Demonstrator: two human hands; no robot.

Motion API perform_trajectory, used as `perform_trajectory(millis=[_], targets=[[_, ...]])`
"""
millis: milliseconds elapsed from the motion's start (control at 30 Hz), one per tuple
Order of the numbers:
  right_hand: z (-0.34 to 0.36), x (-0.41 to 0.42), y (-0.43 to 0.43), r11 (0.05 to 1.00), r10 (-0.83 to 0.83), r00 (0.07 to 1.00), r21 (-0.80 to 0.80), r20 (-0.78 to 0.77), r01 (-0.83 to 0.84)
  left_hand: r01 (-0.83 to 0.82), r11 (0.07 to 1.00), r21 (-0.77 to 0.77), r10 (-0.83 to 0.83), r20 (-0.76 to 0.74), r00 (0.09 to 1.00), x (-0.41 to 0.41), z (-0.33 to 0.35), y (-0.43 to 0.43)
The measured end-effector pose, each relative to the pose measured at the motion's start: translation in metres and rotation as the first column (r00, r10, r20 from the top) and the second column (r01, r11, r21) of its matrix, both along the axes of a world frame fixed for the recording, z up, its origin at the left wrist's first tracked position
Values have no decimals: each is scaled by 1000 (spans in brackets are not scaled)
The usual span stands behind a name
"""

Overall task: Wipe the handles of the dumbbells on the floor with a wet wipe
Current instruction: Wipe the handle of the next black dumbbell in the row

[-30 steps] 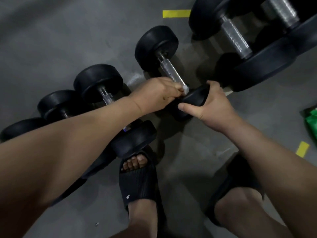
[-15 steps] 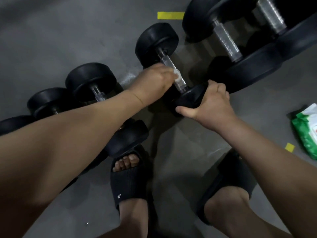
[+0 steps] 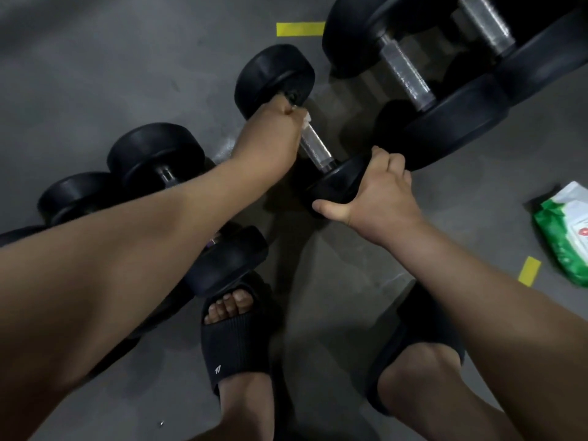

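Six dumbbells in view on the grey floor, all with round black heads. In the centre, the middle dumbbell, lying aslant from far left to near right. Left hand curled round the far end of its metal handle, with a white wet wipe trapped between fingers and bar, only a small corner showing just beside the far head. Right hand clamped over the near head, fingers hooked over the top edge, thumb along the near side. To the left, three smaller dumbbells in a row, partly hidden under the left forearm, the leftmost showing no more than an edge of one head. To the far right, two larger dumbbells side by side, each with a silver knurled handle, the closer one's near head just beside the right hand's fingers. At the right edge, one green and white pack of wipes flat on the floor, well apart from both hands. Two yellow tape marks: one far, beyond the middle dumbbell, one near right, beside the pack. Nearest, two black slide sandals, one on each foot, the left one's toes just beside a dumbbell head.
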State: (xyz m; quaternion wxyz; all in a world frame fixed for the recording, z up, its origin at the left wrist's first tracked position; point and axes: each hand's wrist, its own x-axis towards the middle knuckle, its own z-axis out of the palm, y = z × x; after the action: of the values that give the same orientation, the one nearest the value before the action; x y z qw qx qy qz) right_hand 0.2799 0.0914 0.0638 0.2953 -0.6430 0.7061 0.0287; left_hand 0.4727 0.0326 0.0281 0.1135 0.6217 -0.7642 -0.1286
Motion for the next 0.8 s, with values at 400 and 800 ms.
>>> perform_trajectory(millis=[400,800], targets=[[-2,1,3,1000,-13,1000,3,0,13,35,997,70,-60,396,916,-2,12,-7],[4,4,5,1000,-15,1000,8,-2,15,118,991,60,-130,274,953,10,3,-4]])
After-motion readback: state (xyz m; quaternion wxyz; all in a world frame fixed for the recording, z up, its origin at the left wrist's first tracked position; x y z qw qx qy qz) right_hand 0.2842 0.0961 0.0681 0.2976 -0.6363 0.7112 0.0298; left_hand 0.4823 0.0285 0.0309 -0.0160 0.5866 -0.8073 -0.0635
